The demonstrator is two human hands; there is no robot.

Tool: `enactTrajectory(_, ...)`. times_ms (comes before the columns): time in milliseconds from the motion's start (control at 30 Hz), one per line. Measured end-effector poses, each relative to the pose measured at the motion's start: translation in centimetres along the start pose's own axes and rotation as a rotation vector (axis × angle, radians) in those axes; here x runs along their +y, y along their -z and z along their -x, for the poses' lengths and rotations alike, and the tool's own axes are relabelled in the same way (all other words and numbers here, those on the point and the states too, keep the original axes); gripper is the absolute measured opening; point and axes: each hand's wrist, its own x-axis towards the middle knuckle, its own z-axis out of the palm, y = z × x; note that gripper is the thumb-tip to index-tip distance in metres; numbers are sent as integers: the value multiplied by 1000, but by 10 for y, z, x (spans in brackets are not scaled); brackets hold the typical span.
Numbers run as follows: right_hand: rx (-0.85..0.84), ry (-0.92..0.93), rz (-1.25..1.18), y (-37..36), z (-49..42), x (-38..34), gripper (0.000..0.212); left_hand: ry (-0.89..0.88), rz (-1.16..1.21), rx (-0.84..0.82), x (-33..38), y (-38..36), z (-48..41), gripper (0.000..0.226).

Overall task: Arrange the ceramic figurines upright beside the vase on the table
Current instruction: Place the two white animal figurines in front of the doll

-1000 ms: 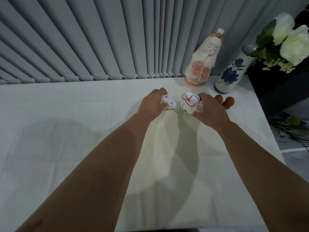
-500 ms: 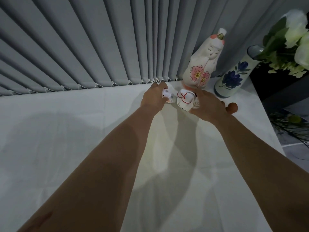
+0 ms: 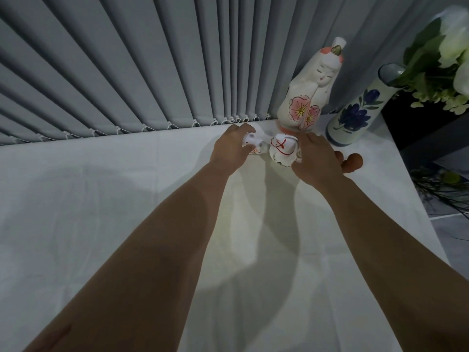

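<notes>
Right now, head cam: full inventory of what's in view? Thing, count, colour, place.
tall doll figurine: 1, white with pink flowers, upright at the table's back edge, left of the vase
vase: 1, white with blue flowers, back right of the table, upright
flowers: 1 bunch, white with green leaves, in the vase
small figurine: 1, white with red marks, in the left hand
round figurine: 1, white with red lines, in the right hand, in front of the doll
tablecloth: 1, white, over the table
vertical blinds: 1 set, grey, behind the table
left hand: 1, gripping the small figurine
right hand: 1, gripping the round figurine
</notes>
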Motion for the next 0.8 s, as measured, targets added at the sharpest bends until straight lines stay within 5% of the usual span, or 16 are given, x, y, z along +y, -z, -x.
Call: enactTrajectory(800,28,-33,76,-1,1,-5,56,1,-30,1,1,0,-28,36)
